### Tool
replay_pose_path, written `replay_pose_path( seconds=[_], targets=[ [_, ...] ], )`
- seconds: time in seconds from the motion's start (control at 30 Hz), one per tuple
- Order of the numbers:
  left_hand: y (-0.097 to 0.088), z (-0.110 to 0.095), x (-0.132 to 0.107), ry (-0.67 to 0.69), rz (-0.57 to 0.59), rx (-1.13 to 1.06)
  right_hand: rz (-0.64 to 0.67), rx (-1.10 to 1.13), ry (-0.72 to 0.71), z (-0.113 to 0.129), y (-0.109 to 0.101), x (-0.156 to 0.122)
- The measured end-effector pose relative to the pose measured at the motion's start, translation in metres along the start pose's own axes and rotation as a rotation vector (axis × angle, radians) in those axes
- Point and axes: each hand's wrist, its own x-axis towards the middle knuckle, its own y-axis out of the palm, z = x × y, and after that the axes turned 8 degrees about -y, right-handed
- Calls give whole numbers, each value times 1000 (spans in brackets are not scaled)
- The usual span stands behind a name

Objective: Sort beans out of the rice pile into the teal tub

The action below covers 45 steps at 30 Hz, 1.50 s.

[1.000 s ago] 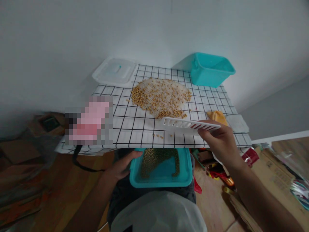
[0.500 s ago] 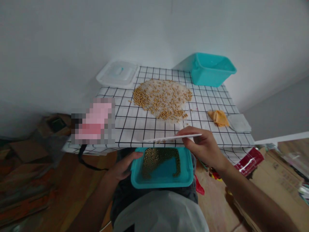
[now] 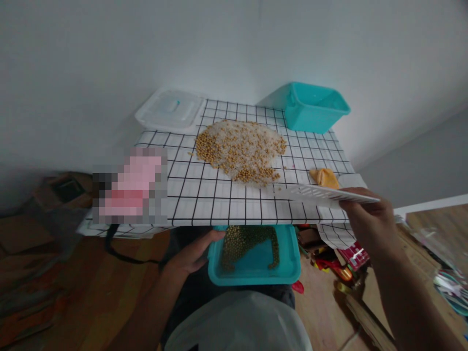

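My left hand [image 3: 193, 252] grips the left rim of a teal plastic bin [image 3: 256, 279] at my lap, below the table's front edge. Inside it lie yellowish beans and dark green beans [image 3: 252, 236], with part of the blue floor showing. My right hand [image 3: 369, 214] is closed on the end of a thin white slotted plate [image 3: 310, 192], held nearly flat over the table's right front. A spread pile of yellow beans and white grains [image 3: 241, 148] covers the middle of the table, beyond the plate's far end.
A second teal bin [image 3: 305, 117] stands at the back right of the checked tablecloth [image 3: 212, 209]. A clear lid [image 3: 168, 112] lies back left. An orange cloth [image 3: 325, 178] is on the right, partly behind the plate. A pixelated pink object [image 3: 135, 180] is at the left.
My right hand has carried the slotted plate from above the bin to the right, over the table. My left hand stays on the bin, and the view has shifted slightly.
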Motion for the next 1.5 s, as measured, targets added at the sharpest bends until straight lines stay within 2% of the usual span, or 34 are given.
replay_pose_path(
  seconds=[0.07,0.2,0.4,0.53,0.73,0.87,1.0,1.13,1.3,1.5],
  targets=[
    [2,1,0,4,-16,7,32,43,-1,-2,9,8],
    [2,3,1,0,-25,21,192,210,-100,1,44,41],
    [-2,7,-2,-7,17,13,177,336,-34,-1,98,99],
    [-2,7,-5,6,43,23,167,457,-14,-3,123,125],
    [-2,6,-3,-9,37,19,214,541,16,-6,129,159],
    [-2,5,-2,-27,11,-7,153,498,-28,-8,131,191],
    [-1,5,-4,-19,-31,-35,69,449,-76,-6,145,224],
    [-3,6,-8,-22,-43,-25,21,410,-80,-4,165,244],
    [-7,5,-13,3,-25,-22,94,401,-101,-8,177,243],
    [-10,4,-12,-17,-33,-33,146,397,-144,-8,164,217]
  ],
)
